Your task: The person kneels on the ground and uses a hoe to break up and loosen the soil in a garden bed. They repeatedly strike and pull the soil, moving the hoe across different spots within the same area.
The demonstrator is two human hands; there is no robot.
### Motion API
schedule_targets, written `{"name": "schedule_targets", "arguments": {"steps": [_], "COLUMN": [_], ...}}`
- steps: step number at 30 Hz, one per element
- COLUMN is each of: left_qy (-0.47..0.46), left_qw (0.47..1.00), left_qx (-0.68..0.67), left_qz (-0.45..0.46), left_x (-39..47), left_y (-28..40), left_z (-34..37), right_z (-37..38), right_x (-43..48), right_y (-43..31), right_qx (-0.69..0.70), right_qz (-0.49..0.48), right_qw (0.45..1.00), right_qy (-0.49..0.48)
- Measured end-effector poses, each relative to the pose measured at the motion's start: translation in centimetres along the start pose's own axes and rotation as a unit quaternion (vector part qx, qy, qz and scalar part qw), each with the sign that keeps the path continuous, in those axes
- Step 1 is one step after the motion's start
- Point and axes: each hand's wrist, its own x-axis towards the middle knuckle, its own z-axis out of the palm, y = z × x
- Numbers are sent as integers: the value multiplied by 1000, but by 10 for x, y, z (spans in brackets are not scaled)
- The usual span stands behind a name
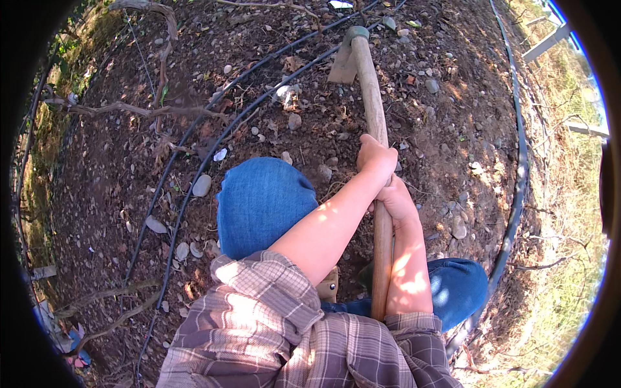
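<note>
A hoe with a wooden handle [371, 97] runs up the view from between my knees. Around the middle of the handle my left hand [378, 156] is wrapped, the farther of the two. Just below it, almost touching, my right hand [397, 200] grips the same handle. The flat metal hoe blade [343, 65] points left at the far end, under a greenish collar [358, 32]. It is over the stony soil [310, 121]; whether its edge touches the ground I cannot tell. My left knee [264, 203] and right knee [458, 288] are bent on either side.
Two thin black hoses [252, 104] cross the soil on the left. A thicker dark hose [519, 169] curves along the right. Bare woody vine branches [145, 110] stick out at the left. Stones [202, 185] lie scattered about, and dry grass [567, 281] borders the right side.
</note>
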Motion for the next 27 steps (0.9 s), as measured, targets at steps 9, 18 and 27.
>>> {"name": "schedule_targets", "arguments": {"steps": [9,18,27], "left_qy": [7,64,58], "left_qw": [998,993,997], "left_qx": [30,-49,-35], "left_qz": [52,87,23], "left_x": [-52,-12,-9], "left_y": [-4,-5,-19], "left_z": [-7,-23,-18], "right_z": [-5,19,14], "right_x": [-40,-7,-1], "right_y": [4,-15,10], "right_qx": [14,12,9], "right_qz": [14,-10,1], "right_qw": [999,997,996], "right_qy": [-25,-69,-91]}}
